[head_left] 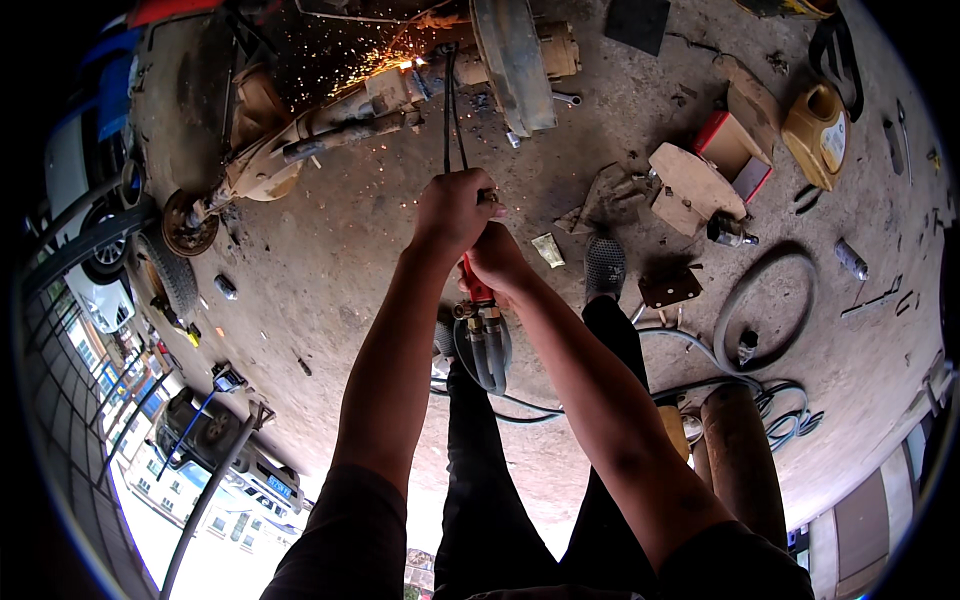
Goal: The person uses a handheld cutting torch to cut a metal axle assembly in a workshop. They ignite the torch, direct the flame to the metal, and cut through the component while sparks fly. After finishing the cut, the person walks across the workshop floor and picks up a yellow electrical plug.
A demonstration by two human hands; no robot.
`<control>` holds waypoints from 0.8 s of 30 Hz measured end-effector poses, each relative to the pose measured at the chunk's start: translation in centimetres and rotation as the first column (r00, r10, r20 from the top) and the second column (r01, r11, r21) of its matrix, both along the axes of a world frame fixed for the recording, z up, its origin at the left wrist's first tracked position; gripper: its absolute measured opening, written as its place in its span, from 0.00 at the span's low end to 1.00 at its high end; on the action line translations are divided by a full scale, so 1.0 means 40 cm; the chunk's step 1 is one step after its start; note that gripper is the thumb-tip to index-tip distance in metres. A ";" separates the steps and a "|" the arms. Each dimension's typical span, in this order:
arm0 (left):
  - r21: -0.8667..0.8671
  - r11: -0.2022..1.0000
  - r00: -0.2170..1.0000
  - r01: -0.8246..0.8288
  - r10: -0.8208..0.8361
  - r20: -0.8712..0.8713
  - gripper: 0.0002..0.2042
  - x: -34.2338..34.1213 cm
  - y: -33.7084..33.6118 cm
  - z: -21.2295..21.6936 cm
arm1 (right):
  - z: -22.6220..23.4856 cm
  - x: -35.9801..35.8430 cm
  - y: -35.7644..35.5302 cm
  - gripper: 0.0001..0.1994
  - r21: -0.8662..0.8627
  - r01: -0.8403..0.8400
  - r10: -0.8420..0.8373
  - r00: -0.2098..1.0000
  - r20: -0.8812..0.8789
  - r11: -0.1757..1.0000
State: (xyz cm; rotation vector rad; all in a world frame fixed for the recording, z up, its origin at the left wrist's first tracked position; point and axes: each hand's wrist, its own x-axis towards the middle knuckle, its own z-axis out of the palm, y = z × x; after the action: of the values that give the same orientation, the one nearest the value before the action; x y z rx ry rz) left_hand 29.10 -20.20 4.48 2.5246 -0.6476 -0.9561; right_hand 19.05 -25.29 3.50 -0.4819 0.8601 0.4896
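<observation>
A cutting torch (479, 288) with a red handle points away from me, its thin tubes reaching forward to a bright glowing spot. My left hand (453, 208) is wrapped round its front part. Just behind, my right hand (496, 257) closes on the red handle. Two hoses (487, 350) hang from the torch's brass fittings. Under the tip lies a rusty vehicle axle (335, 118) with a bulging middle housing. Orange sparks (350, 65) spray left from the glowing spot. A large round metal drum (513, 65) stands on the axle right of the tip.
A wrench (567, 99) lies beside the drum. To the right are an open cardboard box (735, 150), a yellow oil jug (815, 135) and a coiled hose (722, 320). Thinner hoses run behind my feet toward a rusty cylinder (745, 460). A loose tyre (168, 270) is at left.
</observation>
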 end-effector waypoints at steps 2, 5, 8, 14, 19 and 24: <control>0.002 1.000 0.999 0.022 -0.022 0.029 0.17 -0.006 -0.004 -0.001 | 0.004 -0.003 -0.006 0.09 0.015 0.003 -0.002 1.000 -0.013 1.000; 0.000 0.999 0.999 0.035 -0.035 0.039 0.17 -0.008 -0.005 -0.004 | 0.003 -0.010 -0.009 0.08 0.010 -0.009 0.009 1.000 -0.009 1.000; 0.006 1.000 1.000 0.018 -0.018 0.022 0.17 -0.010 -0.007 -0.001 | -0.001 -0.013 -0.008 0.07 0.007 -0.007 0.007 1.000 0.022 1.000; 0.010 1.000 0.999 0.015 -0.016 0.031 0.16 -0.008 -0.014 0.003 | 0.004 -0.009 -0.015 0.07 -0.020 -0.026 0.026 0.999 0.029 0.999; 0.005 1.000 0.999 0.013 -0.013 0.052 0.15 -0.014 -0.015 0.000 | 0.008 -0.012 -0.021 0.08 -0.011 -0.058 0.058 0.998 0.011 0.998; 0.024 1.000 0.999 0.019 -0.020 0.039 0.16 -0.017 -0.019 0.006 | -0.002 -0.018 -0.019 0.09 0.012 -0.035 0.035 0.999 0.019 0.999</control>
State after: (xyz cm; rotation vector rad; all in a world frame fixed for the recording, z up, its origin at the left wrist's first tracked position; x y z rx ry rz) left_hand 28.44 -20.96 4.72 2.5682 -0.6774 -0.9279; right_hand 18.33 -26.05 3.41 -0.4900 0.8317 0.5218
